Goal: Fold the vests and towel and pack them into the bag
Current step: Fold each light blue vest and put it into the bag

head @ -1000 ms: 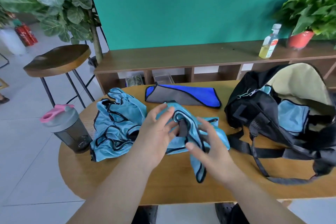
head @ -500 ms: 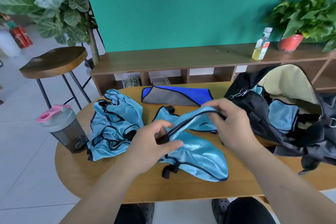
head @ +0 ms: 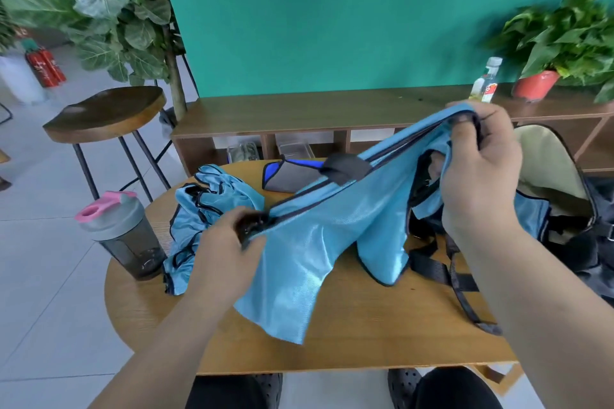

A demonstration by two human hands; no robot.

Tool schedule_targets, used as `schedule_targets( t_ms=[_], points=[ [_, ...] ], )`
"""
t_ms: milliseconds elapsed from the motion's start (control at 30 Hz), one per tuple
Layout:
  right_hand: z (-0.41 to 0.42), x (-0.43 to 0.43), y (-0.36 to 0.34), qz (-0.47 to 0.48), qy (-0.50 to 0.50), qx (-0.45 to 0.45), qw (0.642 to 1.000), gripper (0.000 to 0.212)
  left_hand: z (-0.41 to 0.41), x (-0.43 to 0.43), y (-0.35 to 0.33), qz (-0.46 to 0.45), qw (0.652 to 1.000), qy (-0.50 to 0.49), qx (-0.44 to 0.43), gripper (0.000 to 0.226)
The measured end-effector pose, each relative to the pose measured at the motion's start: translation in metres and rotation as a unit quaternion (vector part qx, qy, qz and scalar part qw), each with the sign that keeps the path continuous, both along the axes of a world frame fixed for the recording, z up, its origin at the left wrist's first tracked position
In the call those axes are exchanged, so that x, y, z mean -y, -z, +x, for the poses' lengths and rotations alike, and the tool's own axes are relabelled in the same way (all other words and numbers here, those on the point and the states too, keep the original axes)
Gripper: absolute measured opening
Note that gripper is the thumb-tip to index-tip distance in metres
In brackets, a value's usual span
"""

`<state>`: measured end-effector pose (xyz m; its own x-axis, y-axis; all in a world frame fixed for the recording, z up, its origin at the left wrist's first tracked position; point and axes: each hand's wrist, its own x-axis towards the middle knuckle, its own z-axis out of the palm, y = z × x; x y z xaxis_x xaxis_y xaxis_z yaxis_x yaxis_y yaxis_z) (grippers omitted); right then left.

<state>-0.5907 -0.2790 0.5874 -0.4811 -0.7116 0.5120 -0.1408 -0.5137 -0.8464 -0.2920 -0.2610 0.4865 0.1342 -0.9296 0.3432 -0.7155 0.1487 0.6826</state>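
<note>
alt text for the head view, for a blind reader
A left hand and a right hand stretch a light blue vest over a wooden table. An open black bag stands to the right; a heap of vests, a folded towel and a shaker bottle sit left.

bright, even light around me; my vest (head: 315, 242) shines softly, the right-hand plant (head: 564, 33) smears, edges bend wide-angle.

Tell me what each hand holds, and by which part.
Both hold one blue vest by its black-trimmed edge: the left hand pinches the lower end, the right hand grips the raised end.
</note>
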Motion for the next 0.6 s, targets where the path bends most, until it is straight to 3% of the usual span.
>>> schedule_targets(
  t_ms=[67, 133, 233, 300, 333, 400, 433, 533, 600],
  points=[
    [0.004, -0.003, -0.008, -0.027, 0.021, 0.042, 0.999, 0.014, 0.003, -0.001, -0.011, -0.015, 0.998, -0.016, -0.051, 0.019],
    [0.003, 0.0, -0.016, -0.057, 0.035, 0.079, 0.995, 0.011, 0.015, 0.007, -0.015, -0.041, 0.999, -0.008, -0.013, 0.006],
    [-0.013, 0.027, -0.021, -0.059, 0.049, 0.087, 0.993, 0.01, 0.027, 0.016, -0.02, -0.026, 0.999, 0.013, 0.034, 0.024],
    [-0.028, 0.056, -0.019, -0.015, 0.001, 0.096, 0.995, 0.016, 0.024, 0.016, -0.032, -0.014, 0.995, 0.009, -0.098, 0.03],
    [-0.035, 0.069, -0.019, 0.02, -0.05, 0.094, 0.994, 0.021, 0.019, 0.015, -0.04, -0.001, 0.977, -0.011, -0.215, 0.026],
    [-0.042, 0.086, -0.014, 0.12, -0.123, -0.003, 0.985, 0.041, 0.008, 0.015, -0.051, 0.068, 0.886, -0.056, -0.454, 0.018],
    [-0.043, 0.091, -0.006, 0.177, -0.14, -0.08, 0.971, 0.053, 0.005, 0.017, -0.05, 0.117, 0.839, -0.064, -0.528, 0.02],
    [-0.031, 0.086, 0.041, 0.242, -0.096, -0.275, 0.926, 0.061, 0.0, 0.019, -0.024, 0.243, 0.738, -0.07, -0.626, 0.032],
    [-0.012, 0.06, 0.084, 0.23, -0.1, -0.334, 0.908, 0.049, 0.002, 0.013, 0.006, 0.299, 0.719, -0.079, -0.622, 0.036]
  ],
)
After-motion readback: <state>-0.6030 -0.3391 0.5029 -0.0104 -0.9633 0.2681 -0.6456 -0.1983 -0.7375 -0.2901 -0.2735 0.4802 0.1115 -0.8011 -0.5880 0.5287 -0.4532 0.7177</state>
